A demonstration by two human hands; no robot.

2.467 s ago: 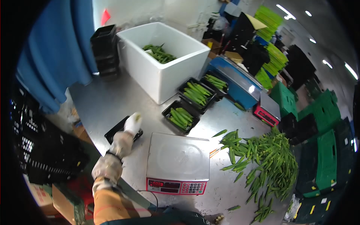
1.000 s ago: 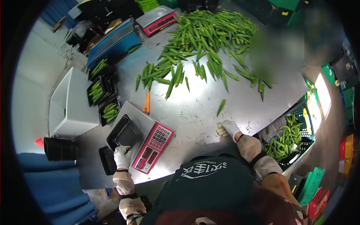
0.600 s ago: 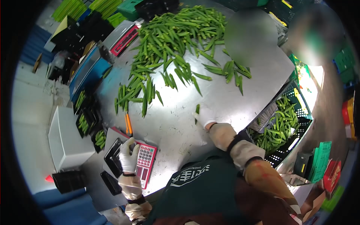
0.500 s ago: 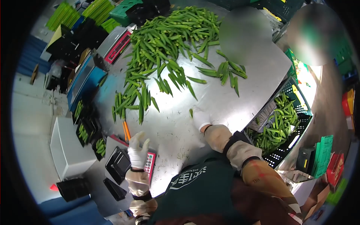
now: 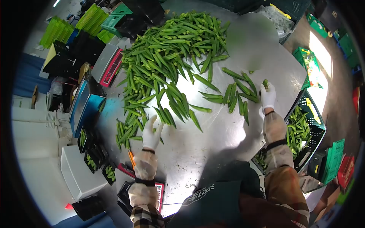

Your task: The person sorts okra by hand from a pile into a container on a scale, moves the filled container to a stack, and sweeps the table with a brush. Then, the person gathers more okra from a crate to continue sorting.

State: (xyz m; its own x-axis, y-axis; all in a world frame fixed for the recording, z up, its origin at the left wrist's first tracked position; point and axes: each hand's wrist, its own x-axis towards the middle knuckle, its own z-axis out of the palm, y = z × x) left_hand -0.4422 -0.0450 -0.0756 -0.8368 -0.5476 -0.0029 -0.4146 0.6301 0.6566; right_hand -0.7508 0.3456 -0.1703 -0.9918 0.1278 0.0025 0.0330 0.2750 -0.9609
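A large heap of green okra (image 5: 167,53) spreads over the metal table (image 5: 190,152). My left hand (image 5: 151,136), in a white glove, is at the heap's lower edge with thumb and fingers apart. Okra pods lie just beyond its fingertips. My right hand (image 5: 268,98), also gloved in white, is closed around an okra pod (image 5: 265,82) whose end shows above the fingers. Beside that hand, to its left, lies a small loose group of okra (image 5: 232,95).
A dark crate (image 5: 316,129) holding more okra stands at the right. Small black trays (image 5: 90,163) with okra line the left edge. An orange-handled tool (image 5: 131,157) lies near my left forearm. A red-fronted scale (image 5: 111,68) stands behind, and a pink-edged calculator (image 5: 159,190) sits below.
My right hand has moved away and to the right with an okra pod. My left hand has reached forward from beside the calculator to the heap's edge. The camera view has shifted slightly.
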